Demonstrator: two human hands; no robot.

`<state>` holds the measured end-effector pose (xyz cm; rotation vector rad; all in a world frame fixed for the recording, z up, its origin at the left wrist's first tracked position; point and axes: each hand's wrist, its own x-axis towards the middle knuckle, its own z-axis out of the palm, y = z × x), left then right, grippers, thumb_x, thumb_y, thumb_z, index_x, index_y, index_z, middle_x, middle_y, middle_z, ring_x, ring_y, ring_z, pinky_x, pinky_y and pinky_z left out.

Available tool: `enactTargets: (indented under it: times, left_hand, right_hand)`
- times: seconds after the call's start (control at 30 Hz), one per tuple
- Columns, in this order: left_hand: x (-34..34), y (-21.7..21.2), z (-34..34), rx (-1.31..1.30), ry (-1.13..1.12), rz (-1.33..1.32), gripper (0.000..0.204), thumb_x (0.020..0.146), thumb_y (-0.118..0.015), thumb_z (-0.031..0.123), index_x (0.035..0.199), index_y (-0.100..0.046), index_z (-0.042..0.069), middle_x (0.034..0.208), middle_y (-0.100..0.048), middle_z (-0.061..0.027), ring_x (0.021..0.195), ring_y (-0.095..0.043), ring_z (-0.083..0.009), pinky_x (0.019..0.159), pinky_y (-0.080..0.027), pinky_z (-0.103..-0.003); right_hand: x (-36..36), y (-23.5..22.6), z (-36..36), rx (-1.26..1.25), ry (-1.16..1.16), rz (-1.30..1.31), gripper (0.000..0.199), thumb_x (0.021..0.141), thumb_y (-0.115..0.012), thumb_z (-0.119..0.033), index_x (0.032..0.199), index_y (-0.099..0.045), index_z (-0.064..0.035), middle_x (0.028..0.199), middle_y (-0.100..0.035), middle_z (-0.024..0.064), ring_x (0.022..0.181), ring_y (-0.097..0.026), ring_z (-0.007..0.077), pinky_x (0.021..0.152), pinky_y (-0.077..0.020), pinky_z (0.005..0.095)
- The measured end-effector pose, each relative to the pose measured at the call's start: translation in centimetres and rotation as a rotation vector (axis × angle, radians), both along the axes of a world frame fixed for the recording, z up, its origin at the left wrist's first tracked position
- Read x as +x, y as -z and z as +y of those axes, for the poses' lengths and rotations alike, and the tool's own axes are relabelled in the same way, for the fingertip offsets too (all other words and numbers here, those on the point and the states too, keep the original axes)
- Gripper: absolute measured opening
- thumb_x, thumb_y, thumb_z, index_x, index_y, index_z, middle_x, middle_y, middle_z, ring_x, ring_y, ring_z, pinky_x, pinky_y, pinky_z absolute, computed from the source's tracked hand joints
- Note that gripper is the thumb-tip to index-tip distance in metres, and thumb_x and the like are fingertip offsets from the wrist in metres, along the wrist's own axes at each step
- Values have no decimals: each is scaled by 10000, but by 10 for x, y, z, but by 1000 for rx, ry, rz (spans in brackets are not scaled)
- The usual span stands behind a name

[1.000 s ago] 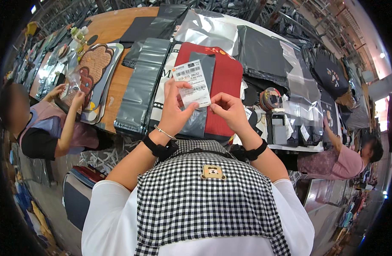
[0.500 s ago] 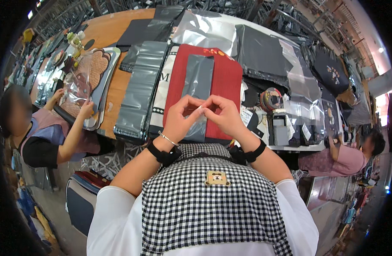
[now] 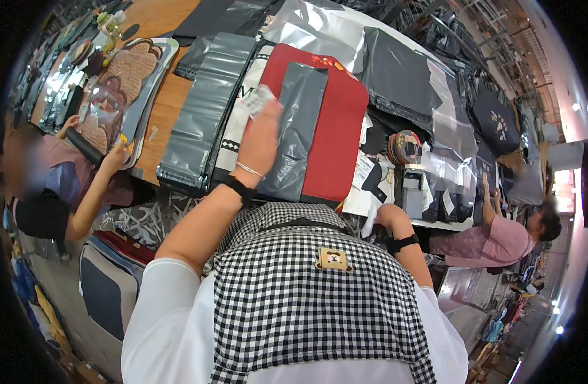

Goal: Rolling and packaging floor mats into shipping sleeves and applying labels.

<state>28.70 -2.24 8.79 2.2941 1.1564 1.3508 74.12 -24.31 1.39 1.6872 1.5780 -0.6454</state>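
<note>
A white printed label (image 3: 257, 101) is pinched at the fingertips of my left hand (image 3: 261, 137), which is slightly blurred over the left part of the red ribbed mat (image 3: 335, 131). Lying lengthwise on that mat is a grey plastic bag (image 3: 300, 121). Under the mat's left side shows a cream and black patterned mat (image 3: 232, 131). At the table's near edge, right of the red mat, my right hand (image 3: 395, 219) is closed, with a white paper strip (image 3: 369, 222) at its fingertips.
Stacked grey plastic bags (image 3: 201, 128) lie left of the mats. To the right are a round stack of coasters (image 3: 406, 147), a grey box (image 3: 412, 189) and clear wrapping (image 3: 451, 128). One person (image 3: 57, 182) works at the left, another (image 3: 499, 237) at the right.
My hands, fingertips together over the mat before, have parted. The left has moved up and left with the label; the right has dropped to the table's near edge at the right.
</note>
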Motion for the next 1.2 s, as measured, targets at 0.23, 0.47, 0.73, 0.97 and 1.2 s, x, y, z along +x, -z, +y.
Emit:
enactTargets:
  times: [0.23,0.47,0.73,0.97,1.2]
  left_hand:
    - [26,83,-59,-302,472,811,789,1006,-665,285,1642,-326,-36,1747,-278,-207,1625,-246,-383,1319,-220,-543]
    - [28,91,-13,-363,132,449,1027,878,-824,228,1725,-243,229,1715,-113,-394,1574,-227,-576,1292,-269,-579]
    - [-24,72,-42,-327,490,486,944,848,-799,41,1674,-384,237,1735,-48,-386,1548,-299,-592,1247,-383,-540]
    - [-113,24,-63,-482,427,554,745,936,-675,0,1624,-441,166,1683,-352,-272,1442,-504,-479,1152,-492,-475]
    - [-249,45,-162,-605,-333,-21,479,1080,-513,54,1555,-484,10,1672,-321,-155,1243,-605,-305,1067,-519,-408]
  right_hand:
    - [-77,-64,43,426,257,241,363,943,-731,-327,1193,-781,-69,1203,-759,197,1151,-705,384,987,-557,493]
    - [-100,-57,48,351,197,473,313,948,-721,-261,1184,-777,-63,1047,-767,197,1001,-723,381,905,-567,484]
    - [-131,-57,137,923,-187,447,780,899,-687,-87,1634,-446,-188,1579,-476,213,1412,-523,440,1128,-477,537]
    - [-170,-37,230,880,-570,237,559,962,-625,-148,1511,-560,-229,1517,-550,135,1402,-540,361,1140,-361,699]
    - [-220,-73,178,396,-992,621,218,990,-609,-228,1192,-680,-185,1148,-708,43,1173,-659,231,990,-451,492]
